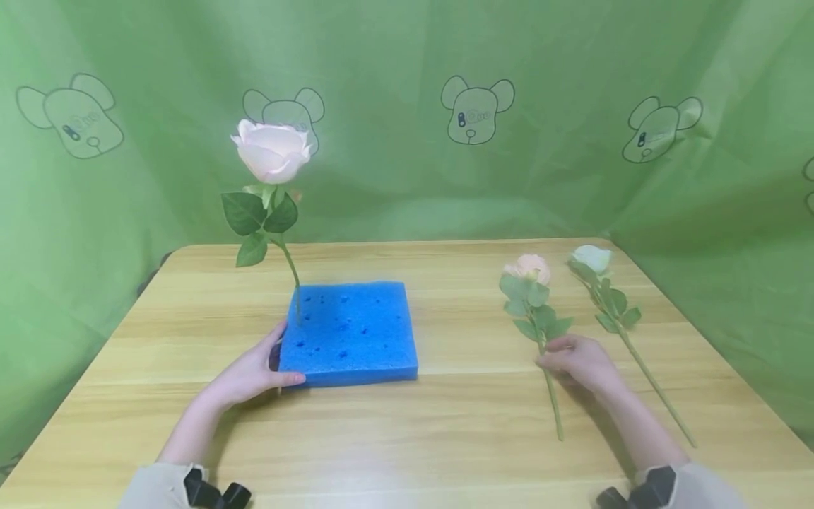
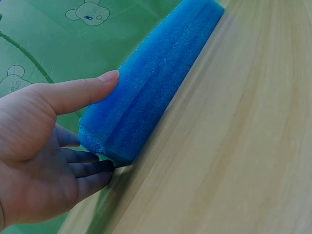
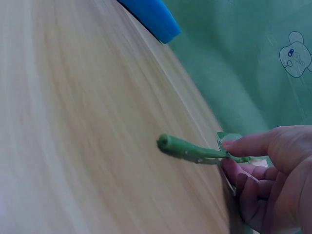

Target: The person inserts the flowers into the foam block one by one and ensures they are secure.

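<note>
A blue foam block [image 1: 356, 339] with several small holes lies on the table. One tall pale-pink rose [image 1: 272, 154] stands upright in its left part. My left hand [image 1: 257, 371] grips the block's near left corner; in the left wrist view its thumb [image 2: 100, 87] presses the front face and the fingers sit at the side. On the right, my right hand [image 1: 584, 362] pinches the stem of a pink rose [image 1: 531, 270] between thumb and fingers. In the right wrist view the cut stem end [image 3: 165, 142] points toward the camera, close over the table.
A white rose [image 1: 591, 259] with a long stem lies to the right of my right hand. The wooden table [image 1: 458, 431] reaches back to a green curtain [image 1: 394, 141] printed with bear heads, which also hangs on both sides.
</note>
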### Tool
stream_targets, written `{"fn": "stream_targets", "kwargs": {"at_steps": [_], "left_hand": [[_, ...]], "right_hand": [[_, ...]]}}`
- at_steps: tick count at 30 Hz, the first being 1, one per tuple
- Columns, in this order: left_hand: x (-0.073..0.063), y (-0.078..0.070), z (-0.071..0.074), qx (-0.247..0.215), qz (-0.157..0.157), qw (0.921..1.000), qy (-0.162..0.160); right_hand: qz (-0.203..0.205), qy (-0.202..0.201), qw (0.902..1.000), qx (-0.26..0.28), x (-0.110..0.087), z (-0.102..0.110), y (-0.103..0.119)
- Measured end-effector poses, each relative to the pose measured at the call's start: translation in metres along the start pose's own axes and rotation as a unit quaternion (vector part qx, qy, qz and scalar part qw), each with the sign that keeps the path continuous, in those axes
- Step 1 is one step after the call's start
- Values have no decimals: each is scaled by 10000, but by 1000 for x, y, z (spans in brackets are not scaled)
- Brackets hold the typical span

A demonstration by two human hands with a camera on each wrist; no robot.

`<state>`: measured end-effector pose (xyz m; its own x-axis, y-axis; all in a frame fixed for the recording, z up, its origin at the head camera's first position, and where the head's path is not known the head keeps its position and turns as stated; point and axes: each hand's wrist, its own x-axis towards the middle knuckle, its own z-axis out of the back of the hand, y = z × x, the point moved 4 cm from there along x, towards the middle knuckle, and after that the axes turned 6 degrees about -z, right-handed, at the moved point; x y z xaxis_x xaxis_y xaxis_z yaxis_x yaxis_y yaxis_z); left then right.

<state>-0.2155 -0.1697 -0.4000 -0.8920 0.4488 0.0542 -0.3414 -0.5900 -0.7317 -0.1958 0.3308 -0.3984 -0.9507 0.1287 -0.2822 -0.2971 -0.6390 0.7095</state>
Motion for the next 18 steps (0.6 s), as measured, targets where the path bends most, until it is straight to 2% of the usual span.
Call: {"fn": "stream_targets", "kwargs": {"at_steps": [4,9,11,18], "left_hand": [[-1,0,1,6,24,10000,10],[-1,0,1,-23,41,10000,20],[-1,0,1,-39,41,10000,16],[0,0,0,-68,62,10000,4]], "right_hand": [[-174,51,9993,322,4,0,-2],[-387,514,9905,1218,7,-2,-6],[-355,725,9864,1434,8,-3,-6],[-263,1302,9762,1715,10,-3,-10]]}}
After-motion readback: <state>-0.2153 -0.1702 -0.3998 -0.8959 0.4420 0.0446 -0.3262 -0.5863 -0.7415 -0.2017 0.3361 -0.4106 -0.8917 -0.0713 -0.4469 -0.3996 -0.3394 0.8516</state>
